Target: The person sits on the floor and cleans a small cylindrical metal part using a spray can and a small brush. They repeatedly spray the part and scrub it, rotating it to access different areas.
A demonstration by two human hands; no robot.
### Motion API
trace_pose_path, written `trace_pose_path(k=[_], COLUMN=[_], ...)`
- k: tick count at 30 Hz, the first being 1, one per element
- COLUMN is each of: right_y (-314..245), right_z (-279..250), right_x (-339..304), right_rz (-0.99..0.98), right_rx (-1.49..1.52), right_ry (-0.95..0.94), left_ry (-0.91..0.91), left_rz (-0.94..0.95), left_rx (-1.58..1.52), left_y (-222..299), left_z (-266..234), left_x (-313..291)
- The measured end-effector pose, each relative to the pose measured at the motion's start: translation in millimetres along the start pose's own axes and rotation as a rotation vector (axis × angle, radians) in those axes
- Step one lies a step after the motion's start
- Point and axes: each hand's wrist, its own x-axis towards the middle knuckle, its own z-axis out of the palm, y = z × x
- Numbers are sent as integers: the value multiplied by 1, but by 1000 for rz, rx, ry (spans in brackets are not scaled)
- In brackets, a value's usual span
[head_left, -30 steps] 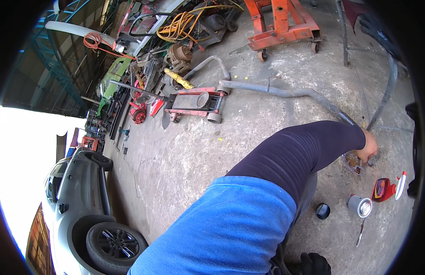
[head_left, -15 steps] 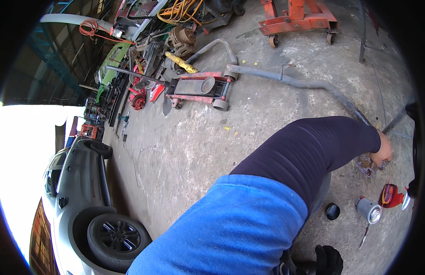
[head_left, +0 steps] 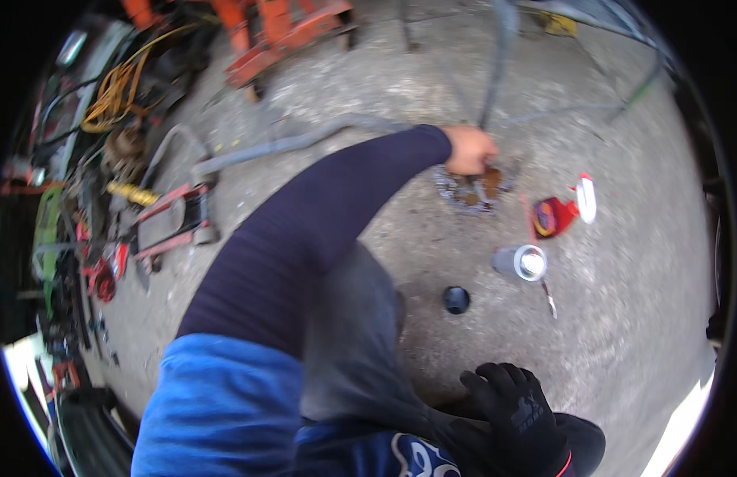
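My left hand (head_left: 469, 150), bare below a dark arm sleeve, reaches far out to the floor. Its fingers are closed and point down at a low, roundish heap of mottled purple-grey and brown bits (head_left: 468, 195). What the fingertips hold, if anything, is hidden. In a black glove, my right hand (head_left: 521, 409) rests low by my leg, fingers stretched out and nothing in them. Between the two hands lie a grey metal can (head_left: 512, 261), a red bottle (head_left: 550, 218) with a white-and-red piece (head_left: 585, 199), a black round cap (head_left: 457, 300) and a thin tool (head_left: 550, 302).
A grey hose (head_left: 305, 139) runs over the concrete floor behind my arm. At left stands a red floor jack (head_left: 174, 219) beside piled car parts. An orange wheeled stand (head_left: 285, 36) is at the back, with metal legs (head_left: 496, 60) to its right.
The view has swung to the right, so floor objects sit further left in it. My left hand stays down at the mottled heap. More of my gloved right hand shows.
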Motion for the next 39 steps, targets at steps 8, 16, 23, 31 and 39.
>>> trace_pose_path(k=[8, 16, 23, 31, 39], right_y=[69, 78, 121, 319, 349], right_z=[-26, -39, -30, 32, 156], right_x=[-46, -72, -70, 9, 53], right_rz=[186, 94, 86, 816, 939], right_rx=[-259, -82, 107, -389, -176], right_ry=[166, 439, 283, 36, 408], left_ry=[59, 67, -10, -76, -122], left_rz=[-188, -256, -197, -223, -205], left_rx=[-24, -69, 100, 97, 78], left_y=[33, 52, 40, 36, 33], left_z=[-34, -27, -22, -26, -18], left_x=[-1, 6, 2, -3, -12])
